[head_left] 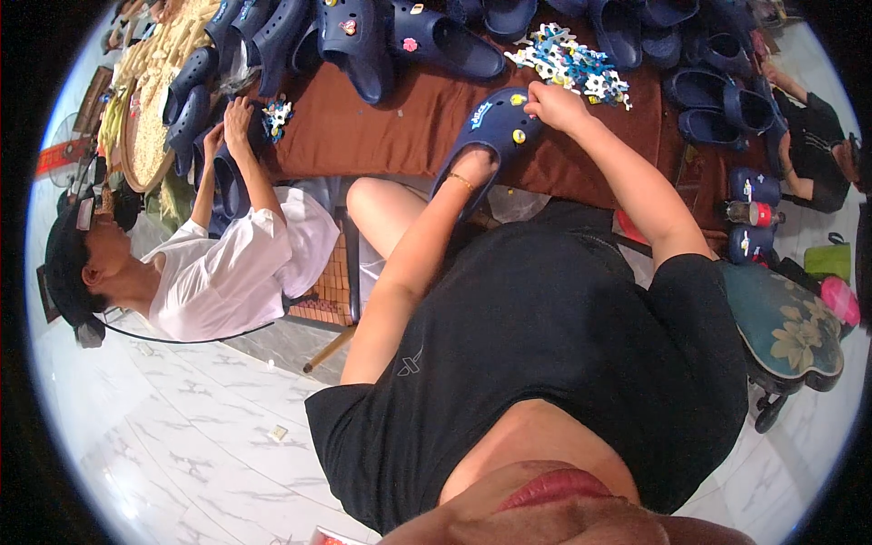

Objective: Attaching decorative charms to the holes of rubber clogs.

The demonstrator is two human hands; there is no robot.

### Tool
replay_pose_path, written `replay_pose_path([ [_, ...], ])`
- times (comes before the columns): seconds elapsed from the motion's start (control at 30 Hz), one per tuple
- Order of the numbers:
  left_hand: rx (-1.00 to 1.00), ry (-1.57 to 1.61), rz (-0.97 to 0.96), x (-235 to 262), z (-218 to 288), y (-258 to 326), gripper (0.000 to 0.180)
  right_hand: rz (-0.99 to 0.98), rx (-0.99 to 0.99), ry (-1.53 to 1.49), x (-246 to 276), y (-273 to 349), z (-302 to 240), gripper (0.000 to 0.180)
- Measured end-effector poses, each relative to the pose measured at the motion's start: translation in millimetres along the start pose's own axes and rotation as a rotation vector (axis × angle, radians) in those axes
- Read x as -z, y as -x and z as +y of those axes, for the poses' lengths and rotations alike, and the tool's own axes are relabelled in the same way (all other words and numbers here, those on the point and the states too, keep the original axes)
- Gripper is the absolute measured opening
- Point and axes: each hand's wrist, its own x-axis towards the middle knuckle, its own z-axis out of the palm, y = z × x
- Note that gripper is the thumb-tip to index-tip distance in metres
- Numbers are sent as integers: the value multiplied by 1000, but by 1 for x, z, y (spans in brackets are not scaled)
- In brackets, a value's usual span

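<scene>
A navy clog point(495, 127) is tilted at the near edge of the brown-covered table. My left hand point(475, 166) is pushed into its foot opening and holds it from inside, the fingers hidden by the upper. At the toe, my right hand point(556, 107) is closed in a pinch against the clog; whatever lies between the fingertips is too small to tell. Two round yellow charms point(519, 136) and a light blue lettered charm point(480, 114) sit on the upper. Just beyond my right hand lies a pile of white, blue and teal shoe charms point(577, 68).
Many navy clogs point(354, 41) line the table's far side. On the left, a person in a white shirt point(222, 263) handles another clog beside a small charm heap point(276, 118). Someone in black point(811, 136) is at the right. A flowered chair point(781, 331) stands near my right side.
</scene>
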Motion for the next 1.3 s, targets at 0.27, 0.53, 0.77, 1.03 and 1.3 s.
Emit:
replay_pose_path([
  [0.27,-60,-16,96,-12,-6,-7,30,519,-267,-334,-41,30,44,22],
  [0.53,134,-26,-191,10,13,0,33,430,-451,65,-17,12,54,24],
  [0.77,118,-37,-114,5,-1,-1,35,520,-281,77,-25,2,43,19],
  [1.03,114,-31,-41,-1,-2,-2,33,304,-205,267,-17,-20,43,20],
  [1.3,116,29,-101,15,11,2,39,278,-122,192,-13,-19,48,20],
])
